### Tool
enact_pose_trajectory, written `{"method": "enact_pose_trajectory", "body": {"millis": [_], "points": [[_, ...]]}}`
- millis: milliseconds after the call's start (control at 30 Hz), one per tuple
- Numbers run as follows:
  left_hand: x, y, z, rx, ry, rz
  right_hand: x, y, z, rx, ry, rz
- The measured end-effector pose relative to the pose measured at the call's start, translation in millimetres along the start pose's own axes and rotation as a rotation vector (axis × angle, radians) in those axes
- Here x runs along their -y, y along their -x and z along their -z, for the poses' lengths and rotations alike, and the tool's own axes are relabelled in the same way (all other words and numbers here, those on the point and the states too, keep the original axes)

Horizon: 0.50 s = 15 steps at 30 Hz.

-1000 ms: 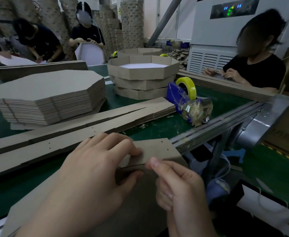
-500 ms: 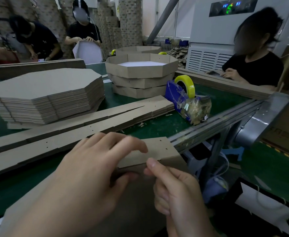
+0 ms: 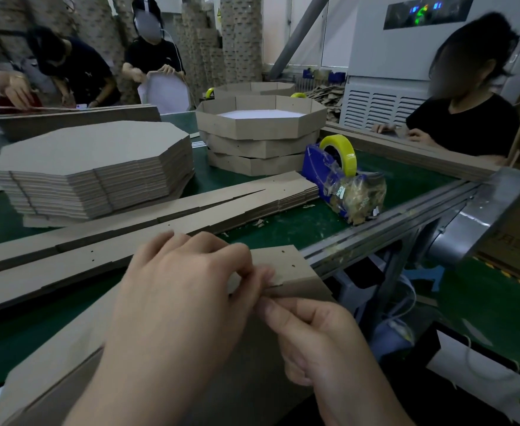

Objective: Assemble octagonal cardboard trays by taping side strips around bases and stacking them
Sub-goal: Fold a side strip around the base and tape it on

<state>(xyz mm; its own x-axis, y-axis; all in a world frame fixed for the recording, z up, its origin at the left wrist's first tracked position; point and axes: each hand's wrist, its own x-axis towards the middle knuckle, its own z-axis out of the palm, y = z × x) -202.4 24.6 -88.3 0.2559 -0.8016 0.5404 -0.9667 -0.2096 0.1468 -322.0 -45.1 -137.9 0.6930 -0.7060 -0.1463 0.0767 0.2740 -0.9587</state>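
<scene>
Got the left hand (image 3: 184,302) curled over the side strip (image 3: 286,264) at the near counter (image 3: 298,229) edge, pinching it; right hand (image 3: 317,339) pinching the fold just below, probably squaring the corner for tape. Tape dispenser (image 3: 335,173) handy, far right.

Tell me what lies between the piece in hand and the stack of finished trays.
The long side strips lie flat across the green belt between the held piece and the tray stack. The tape dispenser stands to the right of that line.
</scene>
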Motion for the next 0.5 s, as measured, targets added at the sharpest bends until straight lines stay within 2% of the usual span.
{"method": "enact_pose_trajectory", "body": {"millis": [167,233,267,367,400,433,500], "points": [[4,3,1,0.005,-0.027,-0.074,6,1,10,0.014,0.171,-0.090],[8,4,1,0.016,-0.045,-0.080,0,2,13,-0.046,0.273,-0.080],[10,5,1,0.021,-0.058,-0.089,-4,3,16,-0.115,0.309,0.007],[15,10,0,0.030,-0.138,-0.129,-5,-1,34,-0.413,0.304,0.454],[16,11,-1,0.038,-0.162,-0.135,-3,-7,42,-0.461,0.355,0.564],[16,13,-2,0.054,-0.182,-0.136,1,-15,48,-0.455,0.461,0.608],[17,15,-2,0.065,-0.245,-0.147,5,-32,52,-0.312,0.696,0.519]]}}
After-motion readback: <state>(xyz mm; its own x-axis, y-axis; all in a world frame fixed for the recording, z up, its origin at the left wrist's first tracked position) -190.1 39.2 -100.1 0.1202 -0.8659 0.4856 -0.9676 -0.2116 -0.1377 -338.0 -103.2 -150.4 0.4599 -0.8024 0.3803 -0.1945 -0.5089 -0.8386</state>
